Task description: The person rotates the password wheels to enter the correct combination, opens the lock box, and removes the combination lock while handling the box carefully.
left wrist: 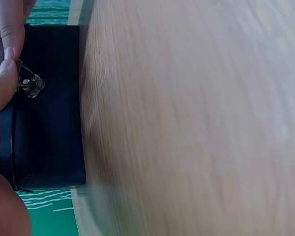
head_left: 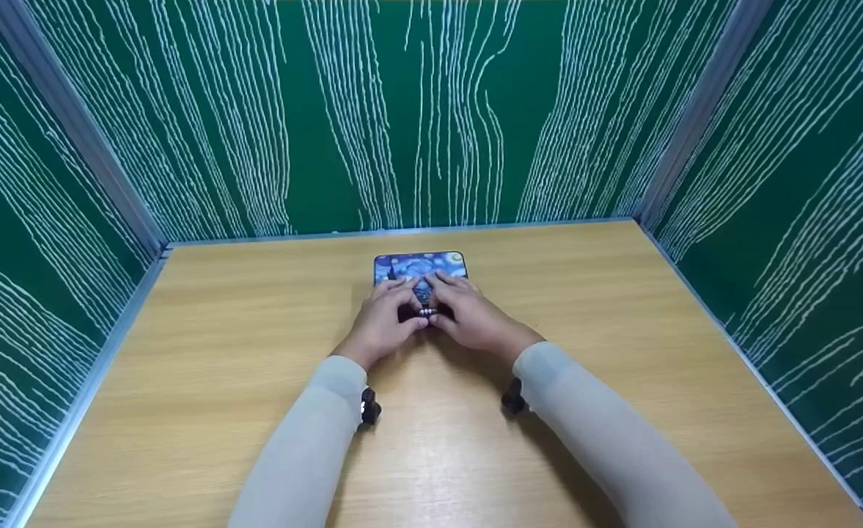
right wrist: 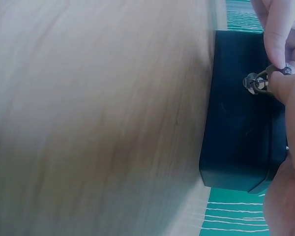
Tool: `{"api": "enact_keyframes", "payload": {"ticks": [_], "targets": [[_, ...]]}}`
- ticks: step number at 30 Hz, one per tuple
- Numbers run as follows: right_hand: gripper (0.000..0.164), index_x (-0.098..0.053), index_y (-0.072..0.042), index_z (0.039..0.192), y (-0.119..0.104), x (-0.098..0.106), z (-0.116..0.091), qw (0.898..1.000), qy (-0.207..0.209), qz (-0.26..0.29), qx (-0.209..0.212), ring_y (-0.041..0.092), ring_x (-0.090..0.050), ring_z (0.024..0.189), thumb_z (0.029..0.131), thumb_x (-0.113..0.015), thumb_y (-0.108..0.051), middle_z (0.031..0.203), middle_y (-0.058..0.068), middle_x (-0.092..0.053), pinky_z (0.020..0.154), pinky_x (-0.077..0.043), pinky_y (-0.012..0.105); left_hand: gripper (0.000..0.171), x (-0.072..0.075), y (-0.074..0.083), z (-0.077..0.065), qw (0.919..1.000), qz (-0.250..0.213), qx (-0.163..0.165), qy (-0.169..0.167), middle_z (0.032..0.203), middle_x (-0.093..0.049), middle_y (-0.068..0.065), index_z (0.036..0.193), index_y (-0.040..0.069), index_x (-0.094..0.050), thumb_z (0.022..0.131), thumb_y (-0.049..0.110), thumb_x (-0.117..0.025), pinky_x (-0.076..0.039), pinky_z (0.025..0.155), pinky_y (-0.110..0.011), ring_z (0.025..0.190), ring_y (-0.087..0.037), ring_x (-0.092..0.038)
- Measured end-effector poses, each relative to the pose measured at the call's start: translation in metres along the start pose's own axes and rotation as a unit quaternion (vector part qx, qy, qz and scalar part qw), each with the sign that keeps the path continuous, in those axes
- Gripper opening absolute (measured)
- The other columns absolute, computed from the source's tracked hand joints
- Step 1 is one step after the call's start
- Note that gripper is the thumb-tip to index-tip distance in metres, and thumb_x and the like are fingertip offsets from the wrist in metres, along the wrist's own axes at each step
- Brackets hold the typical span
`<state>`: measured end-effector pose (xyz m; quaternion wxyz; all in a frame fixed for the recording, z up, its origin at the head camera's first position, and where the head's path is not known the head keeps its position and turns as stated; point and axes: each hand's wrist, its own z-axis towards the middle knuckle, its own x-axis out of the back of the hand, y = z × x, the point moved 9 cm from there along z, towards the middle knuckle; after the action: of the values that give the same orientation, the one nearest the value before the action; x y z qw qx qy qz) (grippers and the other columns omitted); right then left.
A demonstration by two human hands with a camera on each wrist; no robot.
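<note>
A small box (head_left: 420, 262) has a blue painted night-sky lid and dark sides. On its front, a small padlock with number dials (right wrist: 287, 71) hangs by its shackle from a metal clasp (right wrist: 250, 83). My left hand (head_left: 386, 317) comes in from the left, its thumb (left wrist: 4, 76) pinching one end of the padlock. From the right, my right hand (head_left: 474, 315) pinches the other end, and the two thumbs nearly meet. Upper fingers of both hands rest over the lid. The digits on the dials are too small to read.
The box stands on a wooden table (head_left: 255, 352) towards its back edge. Green walls (head_left: 446, 110) with white wavy lines rise at the back and both sides, with metal posts (head_left: 684, 125) at the corners. Small dark cameras (head_left: 369, 408) sit under the wrists.
</note>
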<state>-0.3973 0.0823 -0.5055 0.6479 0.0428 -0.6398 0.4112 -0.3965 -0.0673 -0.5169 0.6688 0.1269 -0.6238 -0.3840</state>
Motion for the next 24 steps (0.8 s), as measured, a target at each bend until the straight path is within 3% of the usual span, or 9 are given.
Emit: {"api": "enact_keyframes", "payload": {"ticks": [13, 24], "targets": [[0.006, -0.067, -0.017, 0.116, 0.0025, -0.0002, 0.0002, 1.0, -0.005, 0.0, -0.015, 0.04, -0.026, 0.177, 0.114, -0.07, -0.021, 0.186, 0.012, -0.036, 0.142, -0.021, 0.069, 0.014, 0.0001, 0.0002, 0.0001, 1.0, 0.003, 0.004, 0.001, 0.179, -0.05, 0.003, 0.108, 0.018, -0.077, 0.106, 0.031, -0.082, -0.027, 0.143, -0.057, 0.17, -0.03, -0.04], [0.008, -0.067, -0.012, 0.114, -0.0002, 0.0003, 0.0014, 1.0, 0.002, 0.002, 0.007, 0.044, -0.029, 0.175, 0.113, -0.071, -0.02, 0.183, 0.018, -0.04, 0.143, -0.018, 0.07, 0.016, 0.0006, 0.001, 0.0004, 0.9999, -0.001, -0.013, 0.007, 0.178, -0.053, -0.001, 0.107, 0.017, -0.076, 0.105, 0.031, -0.083, -0.028, 0.142, -0.056, 0.168, -0.031, -0.042]]}}
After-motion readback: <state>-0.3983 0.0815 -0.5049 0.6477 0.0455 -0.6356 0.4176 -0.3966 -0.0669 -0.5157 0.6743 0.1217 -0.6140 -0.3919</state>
